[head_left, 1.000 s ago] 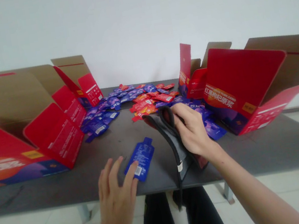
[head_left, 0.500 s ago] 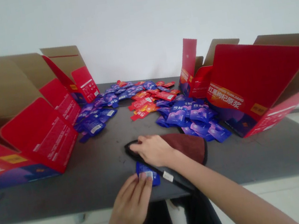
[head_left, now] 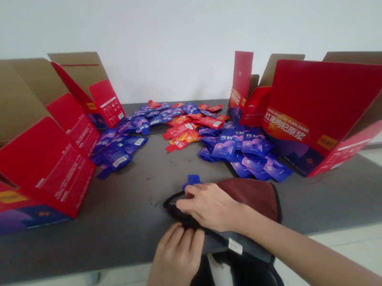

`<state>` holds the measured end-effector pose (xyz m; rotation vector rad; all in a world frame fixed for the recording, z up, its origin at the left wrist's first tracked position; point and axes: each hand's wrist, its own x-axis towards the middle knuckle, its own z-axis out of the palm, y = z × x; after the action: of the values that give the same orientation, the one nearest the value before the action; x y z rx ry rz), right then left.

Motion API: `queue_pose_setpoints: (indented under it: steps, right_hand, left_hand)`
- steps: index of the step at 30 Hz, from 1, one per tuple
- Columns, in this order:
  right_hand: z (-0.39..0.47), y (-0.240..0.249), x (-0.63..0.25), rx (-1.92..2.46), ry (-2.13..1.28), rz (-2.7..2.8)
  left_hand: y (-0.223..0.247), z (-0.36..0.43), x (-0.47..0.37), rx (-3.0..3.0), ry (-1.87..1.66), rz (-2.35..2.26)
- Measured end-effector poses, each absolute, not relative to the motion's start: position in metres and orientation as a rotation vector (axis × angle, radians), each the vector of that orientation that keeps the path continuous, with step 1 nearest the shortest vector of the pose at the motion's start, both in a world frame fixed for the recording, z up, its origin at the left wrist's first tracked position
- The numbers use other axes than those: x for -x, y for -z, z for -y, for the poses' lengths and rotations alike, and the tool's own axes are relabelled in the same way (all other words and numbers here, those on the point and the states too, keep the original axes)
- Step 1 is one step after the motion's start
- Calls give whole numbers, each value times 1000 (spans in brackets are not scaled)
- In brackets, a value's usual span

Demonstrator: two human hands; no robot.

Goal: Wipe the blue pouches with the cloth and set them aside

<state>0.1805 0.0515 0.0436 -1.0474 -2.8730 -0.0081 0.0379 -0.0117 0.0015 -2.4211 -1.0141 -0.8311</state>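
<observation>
A brown cloth piece (head_left: 253, 191) with black edging and a small white tag lies at the front of the grey table; its exact kind I cannot make out. My right hand (head_left: 211, 205) is closed on its left end, gripping the black edge. Close below, my left hand (head_left: 181, 251) has its fingers curled against the cloth's near edge, pinching there. Beyond my right hand, the end of a blue sachet (head_left: 192, 180) sticks out from behind the cloth, the rest of it hidden.
Blue sachets (head_left: 227, 144) and red sachets (head_left: 181, 139) lie in heaps behind. Red cardboard boxes with raised flaps stand at the left (head_left: 46, 170) and right (head_left: 325, 97). The table's front edge (head_left: 123, 266) runs just below my hands.
My left hand has moved up and right from the flat blue sachet to the cloth's edge. My right hand and the cloth have shifted slightly right and nearer. A blue sachet end now shows behind the cloth.
</observation>
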Motion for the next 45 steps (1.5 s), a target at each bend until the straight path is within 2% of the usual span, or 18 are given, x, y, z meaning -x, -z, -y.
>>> queue_pose_setpoints:
  steps: [5, 9, 14, 18, 26, 30, 33, 36, 40, 45]
  right_hand:
    - [-105, -31, -174, 1223, 114, 2801]
    - [-126, -48, -171, 1421, 160, 2667]
    - [-80, -76, -180, 1173, 123, 2551]
    - [-47, -63, -184, 1050, 7, 2830]
    - [-111, -34, -170, 1279, 95, 2830]
    - [-132, -50, -171, 1418, 138, 2707]
    - [-106, -72, -178, 1273, 139, 2564]
    - [-66, -80, -185, 1076, 79, 2675]
    - [-49, -59, -188, 1064, 30, 2925]
    - [-96, -35, -179, 1220, 114, 2854]
  left_hand:
    - [0, 7, -36, 2427, 829, 885]
    - [3, 7, -39, 2485, 822, 989]
    - [0, 10, -44, 2516, 807, 1030]
    - [-4, 12, -47, 2512, 765, 1062]
    - [-3, 8, -46, 2470, 826, 897]
    - [-1, 7, -46, 2540, 793, 981]
    - [1, 7, -46, 2572, 827, 1019]
    - [0, 10, -48, 2560, 801, 1042]
    - [-3, 12, -50, 2539, 704, 1062]
    - [-7, 9, -52, 2496, 771, 959]
